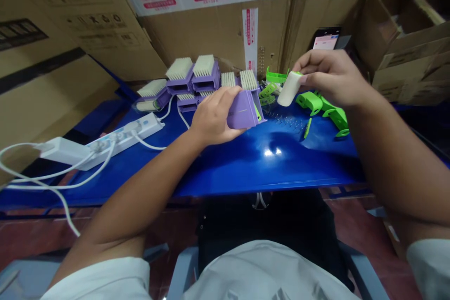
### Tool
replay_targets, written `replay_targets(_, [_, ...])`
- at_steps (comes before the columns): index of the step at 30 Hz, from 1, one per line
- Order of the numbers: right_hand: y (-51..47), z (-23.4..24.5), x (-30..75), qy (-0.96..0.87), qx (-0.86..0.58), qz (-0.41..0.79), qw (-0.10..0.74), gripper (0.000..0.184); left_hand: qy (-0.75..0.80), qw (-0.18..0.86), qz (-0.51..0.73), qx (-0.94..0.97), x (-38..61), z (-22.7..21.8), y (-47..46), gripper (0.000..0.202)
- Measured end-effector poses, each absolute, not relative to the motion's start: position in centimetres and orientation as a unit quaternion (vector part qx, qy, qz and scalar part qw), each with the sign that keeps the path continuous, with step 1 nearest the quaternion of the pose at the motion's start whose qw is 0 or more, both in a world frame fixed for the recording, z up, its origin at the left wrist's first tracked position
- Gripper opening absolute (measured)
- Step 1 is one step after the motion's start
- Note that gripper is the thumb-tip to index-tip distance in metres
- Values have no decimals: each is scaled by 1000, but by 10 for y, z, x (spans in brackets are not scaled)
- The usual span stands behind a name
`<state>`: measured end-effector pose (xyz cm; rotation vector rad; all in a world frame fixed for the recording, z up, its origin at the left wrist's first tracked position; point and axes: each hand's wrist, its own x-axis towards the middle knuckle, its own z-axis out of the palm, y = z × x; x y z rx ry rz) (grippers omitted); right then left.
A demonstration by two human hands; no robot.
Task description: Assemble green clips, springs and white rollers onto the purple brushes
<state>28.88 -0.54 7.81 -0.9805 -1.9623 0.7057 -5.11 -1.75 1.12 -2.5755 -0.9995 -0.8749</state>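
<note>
My left hand (217, 117) is closed around a purple plastic housing (242, 110), tilted above the blue table, with a bit of bright green showing at its right opening. Pinched between the thumb and fingers of my right hand (325, 75) is a white roller (289, 89) with a green end, held apart from the housing. Behind my left hand, several purple brush heads with cream bristles (204, 65) are stacked. Green plastic parts (310, 102) lie under and beside my right hand. Small metal springs (286, 121) are scattered between the two hands.
A white power strip (123, 136) with plugged-in white cables lies at the left of the blue table (225, 173). Cardboard boxes (218, 23) wall off the back. A phone (326, 40) leans there at right, beside open cartons (404, 23).
</note>
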Motion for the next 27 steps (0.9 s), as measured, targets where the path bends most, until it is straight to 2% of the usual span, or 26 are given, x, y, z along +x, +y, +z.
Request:
replay_targets(3, [-7, 60, 265, -712, -330, 414, 461, 28, -349, 132, -291, -881, -52, 12, -17, 86])
replay_targets(6, [-8, 47, 248, -701, -303, 463, 450, 34, -359, 143, -281, -878, -51, 13, -19, 84])
replay_targets(16, [-2, 29, 243, -708, -276, 483, 436, 45, -398, 172, -251, -865, -46, 16, -25, 85])
replay_targets(22, [-2, 22, 238, -712, -270, 472, 443, 56, -420, 194, -245, -852, -40, 20, -31, 78])
replay_targets(27, [-6, 21, 235, -722, -266, 462, 441, 58, -426, 212, -256, -842, -39, 20, -33, 75])
